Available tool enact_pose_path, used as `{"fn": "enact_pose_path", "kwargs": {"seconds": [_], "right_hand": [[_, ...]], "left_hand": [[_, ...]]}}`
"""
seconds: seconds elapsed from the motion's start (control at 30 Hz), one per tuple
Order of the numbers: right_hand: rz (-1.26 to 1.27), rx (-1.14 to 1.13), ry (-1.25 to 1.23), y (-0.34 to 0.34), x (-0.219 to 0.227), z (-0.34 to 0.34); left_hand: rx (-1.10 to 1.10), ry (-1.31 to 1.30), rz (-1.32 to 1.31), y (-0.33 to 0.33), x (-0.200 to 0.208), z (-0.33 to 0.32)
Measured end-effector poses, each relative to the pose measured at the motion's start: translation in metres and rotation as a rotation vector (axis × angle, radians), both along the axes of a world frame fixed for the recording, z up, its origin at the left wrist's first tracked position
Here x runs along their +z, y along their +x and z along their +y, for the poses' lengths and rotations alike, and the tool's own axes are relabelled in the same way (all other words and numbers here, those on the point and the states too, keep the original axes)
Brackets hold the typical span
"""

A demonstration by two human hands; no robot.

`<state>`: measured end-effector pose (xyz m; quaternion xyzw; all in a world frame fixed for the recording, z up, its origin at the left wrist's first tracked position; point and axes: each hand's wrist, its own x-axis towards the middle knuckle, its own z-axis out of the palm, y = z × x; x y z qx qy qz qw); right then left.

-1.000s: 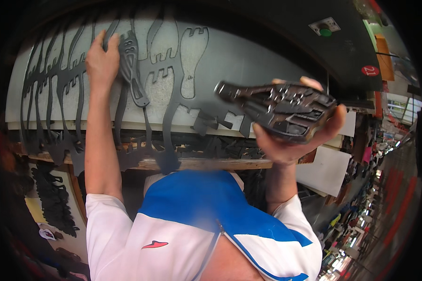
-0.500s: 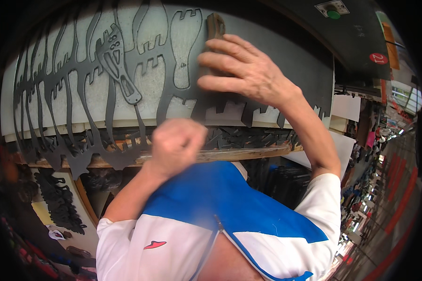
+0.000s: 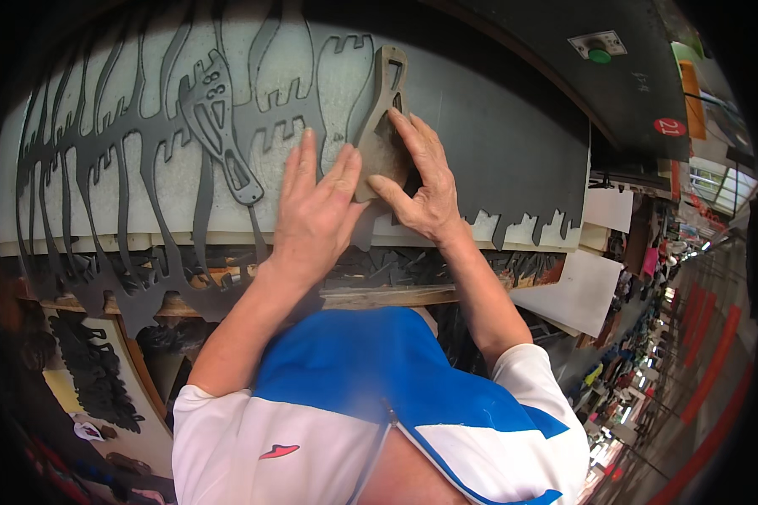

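A brownish sole-shaped cutting die (image 3: 382, 139) lies on a dark grey sheet (image 3: 514, 139). My right hand (image 3: 429, 189) grips its right side and near end, with the thumb over the lower part. My left hand (image 3: 312, 215) is beside the die's left edge, fingers stretched out and nothing in them; whether its fingertips touch the die I cannot tell. Left of my hands, a dark sole-shaped piece with cut-out holes (image 3: 219, 126) rests on the sheet's web. Rows of sole-shaped openings run through that web, showing the pale board (image 3: 173, 185) beneath.
Dark scraps (image 3: 379, 268) fill a trough along the near edge, above a wooden rail (image 3: 396, 296). A dark machine beam with a green button (image 3: 599, 55) spans the far right. White sheets (image 3: 571, 290) jut out at right. Dark cut pieces (image 3: 101, 370) hang at lower left.
My left hand has come up from the near edge and its closed fingers have straightened. My right hand has moved nearer to me, its fingers now around the die. The view has shifted slightly.
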<state>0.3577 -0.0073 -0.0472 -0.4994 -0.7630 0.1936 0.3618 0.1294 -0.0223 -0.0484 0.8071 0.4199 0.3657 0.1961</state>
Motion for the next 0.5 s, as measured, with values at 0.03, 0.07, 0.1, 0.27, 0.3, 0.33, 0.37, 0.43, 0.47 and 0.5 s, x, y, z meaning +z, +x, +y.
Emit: {"fn": "enact_pose_path", "kwargs": {"seconds": [0.03, 0.07, 0.1, 0.27, 0.3, 0.33, 0.37, 0.43, 0.47, 0.5], "right_hand": [[-0.016, -0.027, -0.051, -0.002, -0.001, 0.003], [0.105, -0.067, -0.057, -0.004, -0.001, 0.004], [0.125, -0.101, -0.059, -0.005, -0.002, 0.007], [0.022, -0.131, 0.018, -0.006, -0.001, 0.009], [-0.019, -0.129, 0.001, -0.006, -0.002, 0.009], [0.002, -0.126, 0.043, -0.006, -0.003, 0.011], [-0.001, -0.128, 0.056, -0.006, -0.004, 0.011], [-0.011, -0.136, 0.056, -0.006, -0.006, 0.011], [-0.016, -0.143, 0.042, -0.007, -0.007, 0.011], [-0.006, -0.163, 0.039, -0.007, -0.007, 0.010]], "left_hand": [[0.002, 0.007, -0.006, 0.004, -0.001, 0.001], [0.002, -0.006, 0.004, 0.008, -0.001, 0.002], [0.026, 0.008, 0.005, 0.013, -0.001, 0.004], [0.107, -0.023, 0.032, 0.023, 0.000, 0.009], [0.096, -0.022, 0.058, 0.022, 0.000, 0.009], [0.099, -0.021, 0.060, 0.021, -0.001, 0.009], [0.099, -0.022, 0.060, 0.021, -0.001, 0.009], [0.099, -0.026, 0.064, 0.021, -0.003, 0.009], [0.103, -0.040, 0.062, 0.021, -0.004, 0.009], [0.100, -0.025, 0.056, 0.022, -0.004, 0.008]]}}
